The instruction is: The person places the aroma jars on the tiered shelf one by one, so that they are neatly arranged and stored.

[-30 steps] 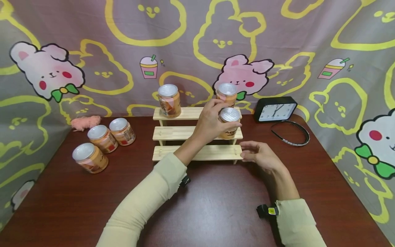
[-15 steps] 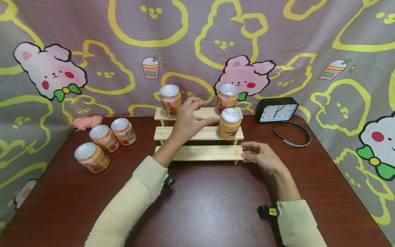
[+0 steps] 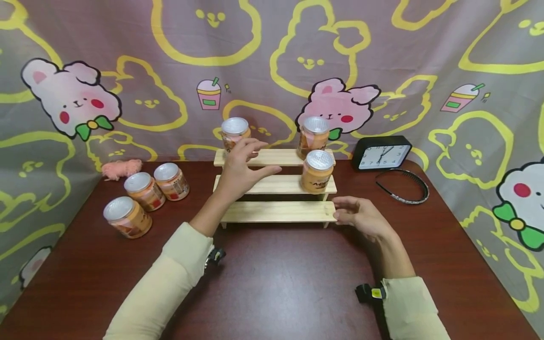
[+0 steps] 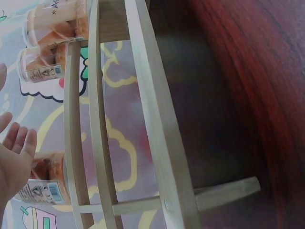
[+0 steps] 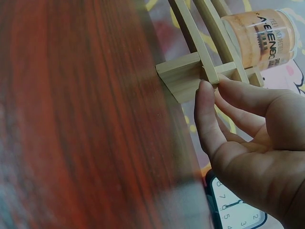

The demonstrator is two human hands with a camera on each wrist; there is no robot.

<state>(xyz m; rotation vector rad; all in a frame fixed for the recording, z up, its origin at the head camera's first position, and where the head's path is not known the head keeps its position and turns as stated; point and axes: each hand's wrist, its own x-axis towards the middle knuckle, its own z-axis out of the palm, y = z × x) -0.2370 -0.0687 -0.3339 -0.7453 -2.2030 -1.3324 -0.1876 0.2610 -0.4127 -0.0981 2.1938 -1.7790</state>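
Note:
A three-tier wooden display rack [image 3: 276, 212] stands on the table. On its top board one orange can with a silver lid [image 3: 316, 137] sits at the right and another can [image 3: 233, 130] at the left, partly behind my left hand. A further can [image 3: 318, 172] stands at the right end of the middle board. My left hand [image 3: 242, 165] is in front of the rack's left side, thumb and fingers spread, holding nothing. My right hand [image 3: 361, 217] pinches the right end of the lowest board [image 5: 209, 71] between thumb and finger.
Three more cans stand at the table's left, the nearest can [image 3: 127, 219] in front of the others. Behind them lies a pink yarn bundle [image 3: 121, 168]. A black clock [image 3: 382, 153] and a headband [image 3: 405, 186] are right of the rack, before a patterned curtain [image 3: 263, 56].
My left hand has let go of the can on the middle board and moved left, away from it. The can stays there. My right hand has stayed at the rack's end.

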